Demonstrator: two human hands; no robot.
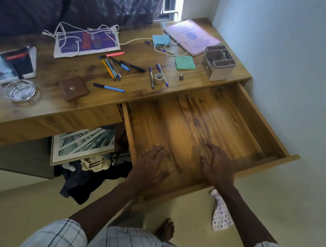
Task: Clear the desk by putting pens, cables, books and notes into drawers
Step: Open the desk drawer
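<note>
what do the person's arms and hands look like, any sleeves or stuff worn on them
Both hands are bare: the left hand and the right hand show no gloves, and no rings, watch or bracelet can be made out on the fingers or wrists. The forearms are uncovered. Short sleeves end near the elbows, in a pale fabric with a dark checked line pattern, visible on both sides.

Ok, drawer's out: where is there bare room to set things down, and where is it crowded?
The open drawer is bare beyond the left hand and right hand, which lie flat on its floor. On the desk, a bare strip runs along the front edge between wallet and drawer. It is crowded mid-desk around the pens and tape roll.
</note>
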